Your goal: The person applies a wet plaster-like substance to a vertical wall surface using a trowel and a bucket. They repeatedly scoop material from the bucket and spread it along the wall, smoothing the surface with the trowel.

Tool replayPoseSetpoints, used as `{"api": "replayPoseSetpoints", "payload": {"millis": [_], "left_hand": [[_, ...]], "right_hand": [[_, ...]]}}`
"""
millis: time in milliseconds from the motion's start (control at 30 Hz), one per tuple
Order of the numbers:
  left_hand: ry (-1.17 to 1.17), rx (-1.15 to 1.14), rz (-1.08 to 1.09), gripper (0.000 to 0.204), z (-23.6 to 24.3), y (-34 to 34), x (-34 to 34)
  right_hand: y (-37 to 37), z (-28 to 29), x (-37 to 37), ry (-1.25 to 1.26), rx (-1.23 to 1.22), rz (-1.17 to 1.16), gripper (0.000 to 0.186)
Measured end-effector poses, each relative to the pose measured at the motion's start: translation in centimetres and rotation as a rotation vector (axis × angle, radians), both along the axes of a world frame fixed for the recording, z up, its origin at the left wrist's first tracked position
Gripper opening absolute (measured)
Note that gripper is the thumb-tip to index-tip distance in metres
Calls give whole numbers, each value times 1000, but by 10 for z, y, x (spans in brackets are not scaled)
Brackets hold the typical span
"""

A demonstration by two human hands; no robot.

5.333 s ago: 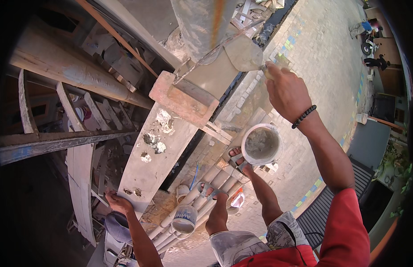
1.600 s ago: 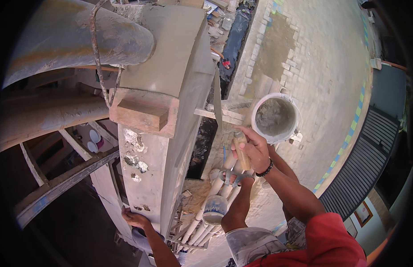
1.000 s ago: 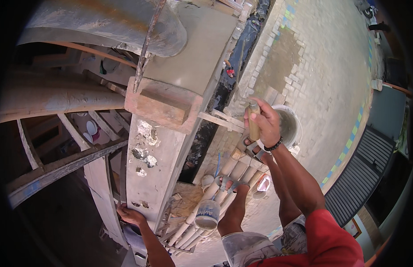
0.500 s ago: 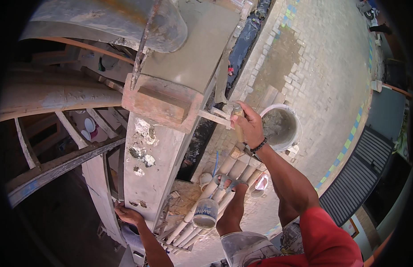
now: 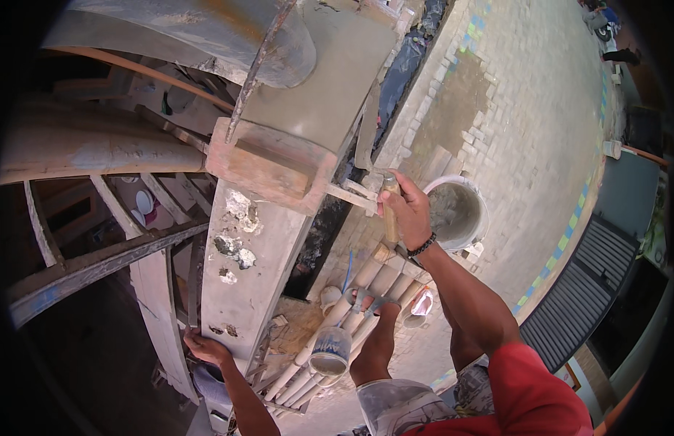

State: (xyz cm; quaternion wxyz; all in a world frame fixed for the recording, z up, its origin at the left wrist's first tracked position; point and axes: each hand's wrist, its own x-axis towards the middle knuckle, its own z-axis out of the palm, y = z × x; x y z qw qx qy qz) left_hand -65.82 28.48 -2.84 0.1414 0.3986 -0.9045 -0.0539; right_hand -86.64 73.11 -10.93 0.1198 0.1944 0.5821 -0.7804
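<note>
My right hand (image 5: 408, 216) is closed around the wooden handle of a trowel (image 5: 391, 225). Its long, narrow metal blade lies along the side of the smoothed grey mortar (image 5: 315, 102) that covers the wall top. Low on the left, my left hand (image 5: 208, 349) has its fingers curled over the edge of the concrete wall (image 5: 242, 305), whose bare top has rough white patches. Between the fresh mortar and that bare stretch sits a reddish wooden float (image 5: 268, 171) with a block handle. Beside the float, a thin wooden strip (image 5: 348, 196) sticks out toward my right hand.
A white bucket of mortar (image 5: 484, 218) stands on the paving right of my hand. My feet are on bamboo poles (image 5: 373, 272), where a small pail (image 5: 330, 349) hangs or rests. A dark drain (image 5: 395, 94) follows the wall. A rusty rod (image 5: 257, 73) rises by the float.
The view has shifted slightly. My right hand still holds the trowel against the mortar's side, its handle now slightly more upright. The left hand stays at the wall edge.
</note>
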Motion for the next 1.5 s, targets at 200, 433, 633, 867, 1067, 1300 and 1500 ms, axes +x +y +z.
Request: {"api": "replayPoseSetpoints", "payload": {"millis": [200,433,633,867,1067,1300,1500], "left_hand": [[5,9,30,26,-1,-8,8],[13,-10,-11,24,1,1,1],[-39,-28,-21,29,-5,-13,10],[-77,-43,-15,34,-3,-10,7],[-80,-35,1,35,-2,-12,9],[-111,-59,6,36,1,-2,1],[-121,-41,21,35,2,-5,2]], "right_hand": [[55,39,51,-205,107,-3,42],[181,100,61,-217,954,419,28],[238,85,107,-230,1229,730,33],[228,0,142,-538,1335,975,31],[216,-68,138,-558,1380,1172,26],[235,-108,118,-617,1353,1212,24],[248,-130,106,-660,1314,1331,27]]}}
